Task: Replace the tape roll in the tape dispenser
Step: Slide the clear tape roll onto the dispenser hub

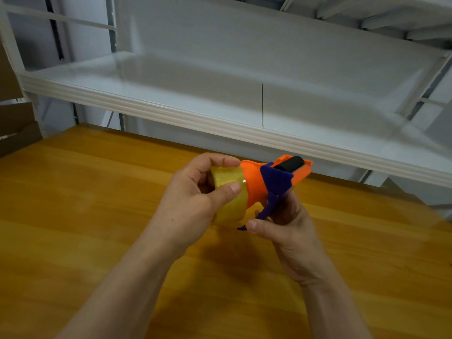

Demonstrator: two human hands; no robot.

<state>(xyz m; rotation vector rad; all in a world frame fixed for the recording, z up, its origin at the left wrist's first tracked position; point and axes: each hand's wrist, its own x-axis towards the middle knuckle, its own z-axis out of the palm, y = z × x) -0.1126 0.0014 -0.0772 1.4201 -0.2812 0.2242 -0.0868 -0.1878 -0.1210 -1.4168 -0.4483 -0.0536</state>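
2 hands hold a tape roll against a tape dispenser above the desk.

The left hand (193, 199) wraps around the yellowish tape roll (228, 192), thumb and fingers closed on its rim, pressing it against the side of the orange tape dispenser (254, 184). The right hand (286, 223) grips the dispenser's purple handle (269, 209) from below. Its black roller (289, 163) points toward a white shelf (171, 94). Everything is held above the wooden desk (85, 204), not touching it.
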